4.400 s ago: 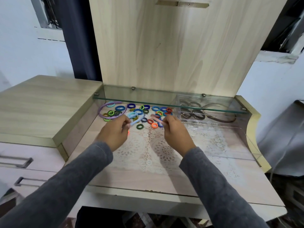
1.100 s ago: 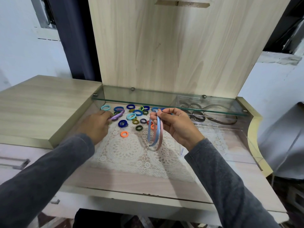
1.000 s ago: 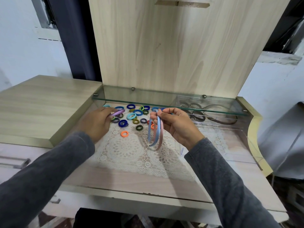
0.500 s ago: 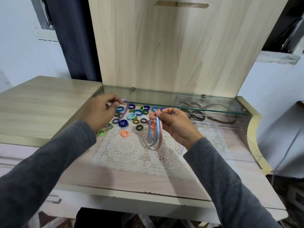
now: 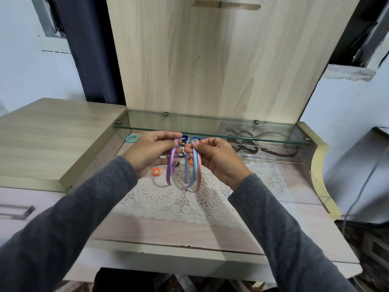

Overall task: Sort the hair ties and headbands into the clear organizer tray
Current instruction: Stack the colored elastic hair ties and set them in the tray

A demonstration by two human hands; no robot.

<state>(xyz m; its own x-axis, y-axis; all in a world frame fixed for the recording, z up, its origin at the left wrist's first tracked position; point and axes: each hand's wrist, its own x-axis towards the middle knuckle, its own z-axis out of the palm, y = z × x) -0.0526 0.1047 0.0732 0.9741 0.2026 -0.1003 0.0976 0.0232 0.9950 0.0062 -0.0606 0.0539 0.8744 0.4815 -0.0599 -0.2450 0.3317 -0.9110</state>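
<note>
Above a lace doily, left hand pinching the top of a purple headband, ends hanging down. Just beside it, right hand gripping a blue headband and a pink headband together. Behind, loose on the desk: an orange hair tie, a teal hair tie, others partly hidden by the hands. Farther right, under the glass shelf, clear organizer tray holding dark headbands, possibly brown.
</note>
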